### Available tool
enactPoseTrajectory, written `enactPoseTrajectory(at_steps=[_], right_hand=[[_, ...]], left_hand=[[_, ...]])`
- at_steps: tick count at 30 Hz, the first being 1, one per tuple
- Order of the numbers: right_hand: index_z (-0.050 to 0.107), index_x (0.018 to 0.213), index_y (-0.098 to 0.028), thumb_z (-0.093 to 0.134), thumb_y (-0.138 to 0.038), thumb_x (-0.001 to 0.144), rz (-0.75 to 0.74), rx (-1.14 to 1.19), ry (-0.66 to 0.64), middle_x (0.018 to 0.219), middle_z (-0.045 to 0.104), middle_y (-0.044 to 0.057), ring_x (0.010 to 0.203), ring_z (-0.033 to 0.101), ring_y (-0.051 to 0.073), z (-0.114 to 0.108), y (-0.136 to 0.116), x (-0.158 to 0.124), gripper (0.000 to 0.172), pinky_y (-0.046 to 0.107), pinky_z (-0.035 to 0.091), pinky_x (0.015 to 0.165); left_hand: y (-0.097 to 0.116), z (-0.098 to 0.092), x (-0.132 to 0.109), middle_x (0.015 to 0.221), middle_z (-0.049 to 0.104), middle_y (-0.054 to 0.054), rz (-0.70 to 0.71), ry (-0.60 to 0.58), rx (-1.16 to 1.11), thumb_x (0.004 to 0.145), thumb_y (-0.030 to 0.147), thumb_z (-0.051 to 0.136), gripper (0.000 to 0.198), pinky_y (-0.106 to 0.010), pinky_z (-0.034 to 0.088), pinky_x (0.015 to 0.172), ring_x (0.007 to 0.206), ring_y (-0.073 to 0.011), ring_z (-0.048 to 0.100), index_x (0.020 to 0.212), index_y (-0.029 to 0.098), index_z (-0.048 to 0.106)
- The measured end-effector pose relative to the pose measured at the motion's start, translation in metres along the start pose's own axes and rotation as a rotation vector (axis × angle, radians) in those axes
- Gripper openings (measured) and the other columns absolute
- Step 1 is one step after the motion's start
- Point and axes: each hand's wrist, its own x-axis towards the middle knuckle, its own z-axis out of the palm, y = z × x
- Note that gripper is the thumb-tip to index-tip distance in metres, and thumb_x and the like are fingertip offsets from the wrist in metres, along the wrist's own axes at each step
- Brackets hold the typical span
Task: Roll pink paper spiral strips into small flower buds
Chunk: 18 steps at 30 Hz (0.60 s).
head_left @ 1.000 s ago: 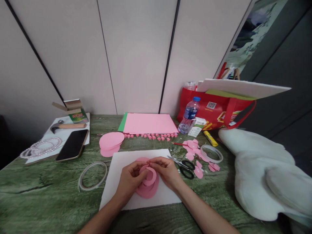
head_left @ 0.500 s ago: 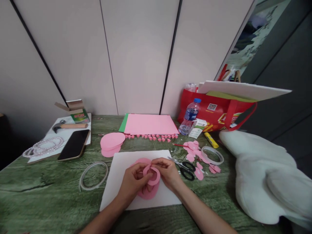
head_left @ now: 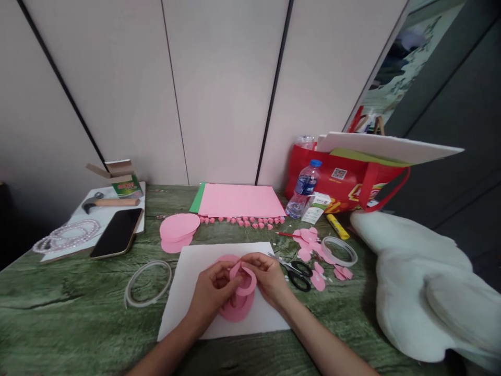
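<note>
Both hands hold a curled pink paper ring [head_left: 248,287] above a white board [head_left: 188,292]. My left hand [head_left: 213,287] is closed on its left side, with the thumb inside the curl. My right hand [head_left: 265,271] pinches the ring's upper edge, where the paper comes to a point. Beneath the ring lies a larger pink paper piece [head_left: 237,313], partly hidden by the hands. Scissors with black handles [head_left: 299,277] rest just right of my right hand. A roll of tape [head_left: 148,283] lies to the left of the board.
Pink paper circles [head_left: 180,230], small pink rosebuds [head_left: 246,222] and pink sheets [head_left: 242,198] lie behind the board. Paper scraps [head_left: 309,240], a second tape roll [head_left: 340,250] and a glue stick [head_left: 337,226] sit right. A bottle [head_left: 303,190], phone [head_left: 117,232] and hammer [head_left: 111,202] stand farther out.
The hands stay on the pink ring, with only slight finger movement at its upper edge. The whole view has shifted a little.
</note>
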Motion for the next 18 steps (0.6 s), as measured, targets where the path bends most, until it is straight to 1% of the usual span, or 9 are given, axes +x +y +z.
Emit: enactPoseTrajectory(at_steps=[3,6,10,13,16,18], right_hand=[[0.068,0.07,-0.018,0.074,-0.022,0.058,0.008,0.032,0.006,0.061,0.067,-0.001,0.053,0.058,0.01,-0.0006,0.0014,-0.0001,0.014,0.02,0.046,0.052],[0.068,0.067,-0.019,0.074,-0.021,0.058,0.016,0.047,-0.005,0.059,0.067,-0.001,0.053,0.058,0.01,-0.0003,0.002,-0.0003,0.011,0.019,0.045,0.052],[0.069,0.064,-0.02,0.076,-0.02,0.055,-0.003,0.034,-0.005,0.063,0.068,0.0,0.057,0.059,0.011,0.0002,0.0015,-0.0004,0.012,0.021,0.046,0.054],[0.07,0.071,-0.019,0.073,-0.025,0.059,0.024,0.014,-0.017,0.068,0.069,0.002,0.059,0.061,0.012,0.0011,-0.0002,-0.0012,0.013,0.023,0.048,0.058],[0.07,0.077,-0.019,0.07,-0.028,0.063,0.026,0.006,-0.05,0.079,0.071,0.004,0.068,0.063,0.016,0.0022,-0.0019,-0.0019,0.017,0.027,0.05,0.066],[0.07,0.078,-0.019,0.07,-0.027,0.063,0.015,0.013,-0.066,0.083,0.07,0.004,0.072,0.063,0.016,0.0024,-0.002,-0.0018,0.017,0.027,0.05,0.068]], left_hand=[[0.0007,0.0004,0.0002,0.052,0.058,0.003,0.002,0.007,-0.003,0.065,0.035,0.065,0.032,-0.016,0.032,0.033,0.035,-0.0077,0.05,0.087,0.013,0.059],[-0.0009,0.0009,0.0008,0.055,0.058,0.003,0.002,0.017,-0.012,0.064,0.033,0.066,0.031,-0.016,0.033,0.034,0.035,-0.0073,0.05,0.086,0.013,0.058],[-0.001,0.0019,0.0002,0.055,0.058,0.003,-0.011,-0.005,-0.014,0.065,0.031,0.066,0.031,-0.016,0.032,0.033,0.035,-0.0072,0.049,0.089,0.013,0.058],[0.001,0.0009,-0.0007,0.055,0.058,0.003,0.009,0.003,-0.017,0.065,0.031,0.065,0.031,-0.017,0.033,0.034,0.035,-0.0073,0.049,0.09,0.013,0.058],[0.002,-0.001,-0.0008,0.055,0.058,0.003,0.027,0.021,-0.025,0.065,0.032,0.065,0.03,-0.017,0.033,0.035,0.035,-0.0074,0.049,0.088,0.014,0.058],[0.0021,-0.0015,-0.0009,0.054,0.058,0.004,0.022,0.025,-0.027,0.066,0.033,0.065,0.029,-0.017,0.032,0.035,0.035,-0.0073,0.049,0.087,0.015,0.058]])
